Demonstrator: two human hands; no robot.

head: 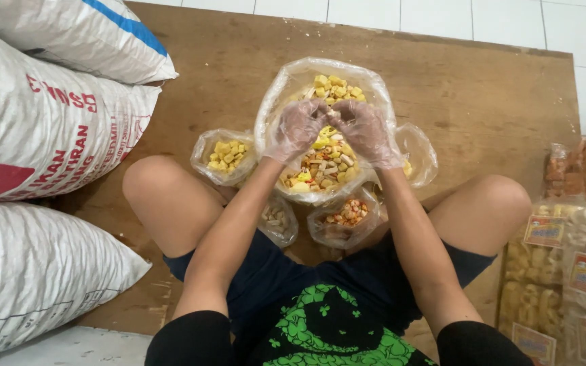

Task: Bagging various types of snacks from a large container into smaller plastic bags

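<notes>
I sit cross-legged on a wooden board (483,102). Both hands wear thin clear plastic gloves. My left hand (298,129) and my right hand (364,130) meet, fingertips together, over a big clear plastic bag (286,85) of mixed yellow and beige snack pieces. The fingers are bunched and seem to pinch some pieces, though what is between them is hidden. Around the big bag sit smaller open bags: yellow cubes (226,156) on the left, pale pieces (276,220) near my left knee, orange-and-white pieces (347,213) in front, and another bag (418,156) on the right.
Three large white woven sacks (42,122) are stacked along the left edge. Packed, labelled snack bags (571,251) pile up at the right. White floor tiles (442,13) lie beyond the board.
</notes>
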